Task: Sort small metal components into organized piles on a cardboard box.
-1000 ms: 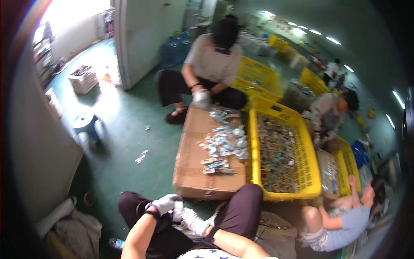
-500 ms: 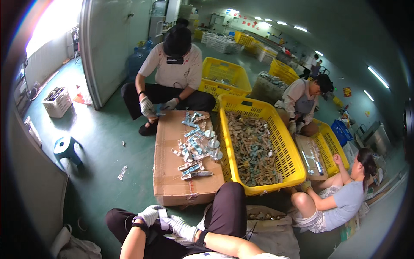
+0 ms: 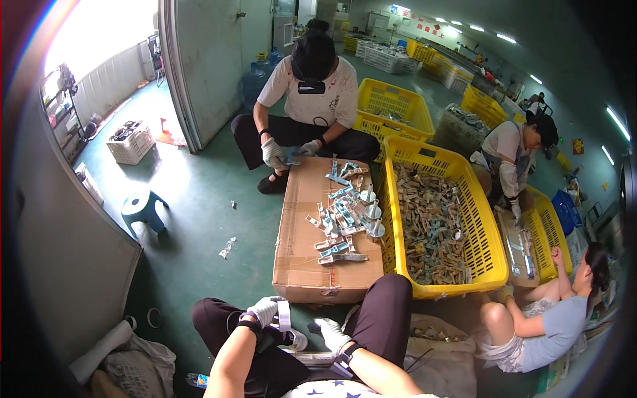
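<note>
My left hand (image 3: 264, 310), in a white knit glove, grips a white ring-shaped roll (image 3: 284, 316) that looks like tape, held up over my left thigh. My right hand (image 3: 332, 335), gloved too, is apart from it between my knees. Its fingers are drawn together, with something small and dark at their tips that I cannot make out. Beyond my knees is a brown cardboard box (image 3: 302, 249). Light blue and white clip-like pieces (image 3: 344, 213) lie in a loose pile on it, with several round clear caps (image 3: 375, 229) at the pile's right side.
A yellow crate (image 3: 488, 255) full of small pieces stands right of the box. Across it sits a gloved co-worker (image 3: 318, 99) handling a light blue piece. Two other people (image 3: 541, 318) sit at the right. A blue stool (image 3: 144, 207) and a door (image 3: 206, 73) are at the left.
My hands have come apart; the right one moved away from the white roll, which stays in my left. The view has swung, so the scene sits further right.
</note>
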The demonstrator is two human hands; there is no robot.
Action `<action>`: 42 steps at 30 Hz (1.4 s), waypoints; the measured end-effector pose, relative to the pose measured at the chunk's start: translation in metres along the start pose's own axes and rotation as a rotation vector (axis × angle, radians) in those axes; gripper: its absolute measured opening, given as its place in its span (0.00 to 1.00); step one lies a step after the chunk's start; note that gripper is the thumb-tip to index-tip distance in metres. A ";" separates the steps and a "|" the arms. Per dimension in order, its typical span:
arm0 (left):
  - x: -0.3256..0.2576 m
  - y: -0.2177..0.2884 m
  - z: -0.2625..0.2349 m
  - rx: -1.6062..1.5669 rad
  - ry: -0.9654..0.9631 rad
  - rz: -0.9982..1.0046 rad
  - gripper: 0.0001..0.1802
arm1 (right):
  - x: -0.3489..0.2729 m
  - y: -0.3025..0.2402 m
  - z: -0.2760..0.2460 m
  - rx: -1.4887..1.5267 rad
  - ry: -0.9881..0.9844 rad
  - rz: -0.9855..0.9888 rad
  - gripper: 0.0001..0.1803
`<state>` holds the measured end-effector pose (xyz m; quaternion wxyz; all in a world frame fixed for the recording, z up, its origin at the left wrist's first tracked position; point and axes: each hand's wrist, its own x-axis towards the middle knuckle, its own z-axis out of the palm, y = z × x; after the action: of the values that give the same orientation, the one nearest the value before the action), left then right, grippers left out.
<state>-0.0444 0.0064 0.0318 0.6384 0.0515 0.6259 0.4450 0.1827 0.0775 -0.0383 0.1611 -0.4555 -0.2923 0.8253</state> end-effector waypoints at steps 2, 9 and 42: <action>0.011 0.001 0.005 0.003 -0.012 0.018 0.08 | 0.009 0.006 -0.004 -0.211 -0.145 -0.148 0.07; -0.002 0.016 0.013 0.128 0.032 0.012 0.16 | -0.005 0.003 0.012 -0.614 -0.284 -0.066 0.11; 0.013 0.000 0.009 0.023 0.035 -0.026 0.09 | 0.021 0.024 0.005 -0.710 -0.205 -0.002 0.12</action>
<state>-0.0396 0.0194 0.0238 0.6325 0.0430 0.6425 0.4306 0.1676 0.0684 -0.0649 -0.0365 -0.3978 -0.5755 0.7136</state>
